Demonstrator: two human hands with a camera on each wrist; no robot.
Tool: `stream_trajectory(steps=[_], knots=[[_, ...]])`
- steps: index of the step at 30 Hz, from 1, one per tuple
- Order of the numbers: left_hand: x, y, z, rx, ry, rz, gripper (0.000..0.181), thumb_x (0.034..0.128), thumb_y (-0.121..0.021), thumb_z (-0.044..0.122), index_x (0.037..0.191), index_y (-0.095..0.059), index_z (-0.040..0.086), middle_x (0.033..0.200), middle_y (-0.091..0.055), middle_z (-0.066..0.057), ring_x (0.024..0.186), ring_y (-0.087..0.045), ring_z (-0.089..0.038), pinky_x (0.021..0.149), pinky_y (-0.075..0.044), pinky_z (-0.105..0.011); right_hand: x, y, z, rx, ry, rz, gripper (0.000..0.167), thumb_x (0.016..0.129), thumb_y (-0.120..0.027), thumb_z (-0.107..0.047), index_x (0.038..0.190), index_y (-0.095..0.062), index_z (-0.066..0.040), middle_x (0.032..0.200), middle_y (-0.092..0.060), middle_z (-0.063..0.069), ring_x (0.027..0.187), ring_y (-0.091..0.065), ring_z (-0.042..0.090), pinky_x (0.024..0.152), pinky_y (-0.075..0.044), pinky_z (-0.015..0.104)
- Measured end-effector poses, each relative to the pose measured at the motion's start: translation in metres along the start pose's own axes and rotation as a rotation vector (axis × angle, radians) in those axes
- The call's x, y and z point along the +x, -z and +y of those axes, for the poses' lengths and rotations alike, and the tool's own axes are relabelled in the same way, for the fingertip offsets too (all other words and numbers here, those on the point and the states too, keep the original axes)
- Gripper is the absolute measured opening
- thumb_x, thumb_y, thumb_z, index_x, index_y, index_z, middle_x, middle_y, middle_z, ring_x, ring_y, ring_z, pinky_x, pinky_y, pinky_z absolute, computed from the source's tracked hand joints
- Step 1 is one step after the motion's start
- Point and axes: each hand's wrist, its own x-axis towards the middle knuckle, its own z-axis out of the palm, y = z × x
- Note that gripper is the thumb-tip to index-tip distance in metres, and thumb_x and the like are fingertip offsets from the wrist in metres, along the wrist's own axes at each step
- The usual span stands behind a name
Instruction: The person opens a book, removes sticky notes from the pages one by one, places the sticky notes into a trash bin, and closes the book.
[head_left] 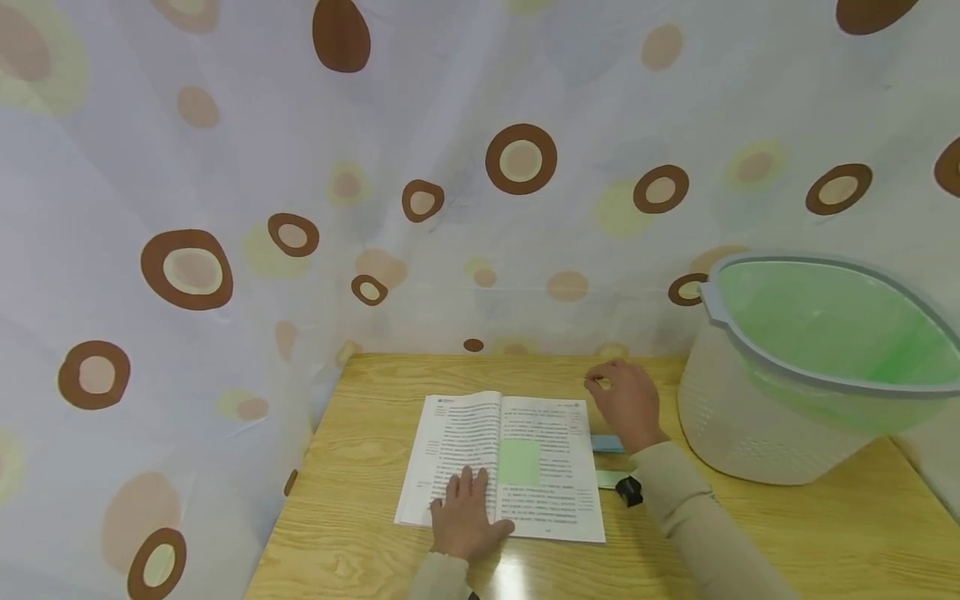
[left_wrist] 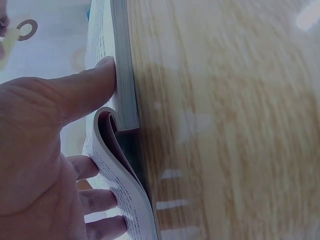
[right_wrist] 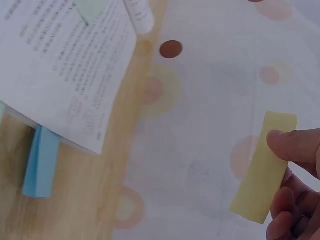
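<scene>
An open book (head_left: 465, 425) lies on the wooden table, with a pale green sticky note (head_left: 519, 462) on its right page near the fold. My left hand (head_left: 465, 517) rests with spread fingers on the lower part of the book; its thumb (left_wrist: 92, 90) lies across the bottom edge by the fold. Raised above the book's upper right corner, my right hand (head_left: 628, 406) pinches a yellow paper strip (right_wrist: 265, 167) between thumb and fingers. A blue strip (right_wrist: 42, 162) and a pale green strip (head_left: 613, 479) stick out past the book's right edge.
A large white and green basket (head_left: 750, 417) stands on the table to the right of the book. Behind the table hangs a white curtain (head_left: 465, 250) with brown and yellow spots. A black object (head_left: 629, 491) is at my right wrist.
</scene>
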Motion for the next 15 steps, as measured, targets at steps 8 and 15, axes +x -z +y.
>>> stream_trajectory(steps=[8,15], knots=[[0.0,0.001,-0.001,-0.014,0.009,-0.005,0.093,0.074,-0.077,0.054,0.148,-0.043,0.011,0.155,-0.041,-0.02,0.142,-0.039,-0.044,0.105,-0.036,-0.071,0.007,0.046,-0.027,0.088,0.095,0.087,0.007,0.088,-0.072,-0.008,0.094,-0.076,-0.008,0.095,-0.068,0.012,0.068,-0.061,0.024,0.054,-0.046,0.031],[-0.001,0.002,0.001,-0.015,0.003,0.004,0.092,0.0742,-0.077,0.054,0.148,-0.043,0.011,0.154,-0.042,-0.02,0.141,-0.039,-0.044,0.104,-0.037,-0.071,0.013,0.095,-0.04,0.166,0.183,0.301,0.007,0.085,-0.073,-0.002,0.091,-0.076,-0.004,0.091,-0.064,0.015,0.067,-0.061,0.025,0.063,-0.049,0.029]])
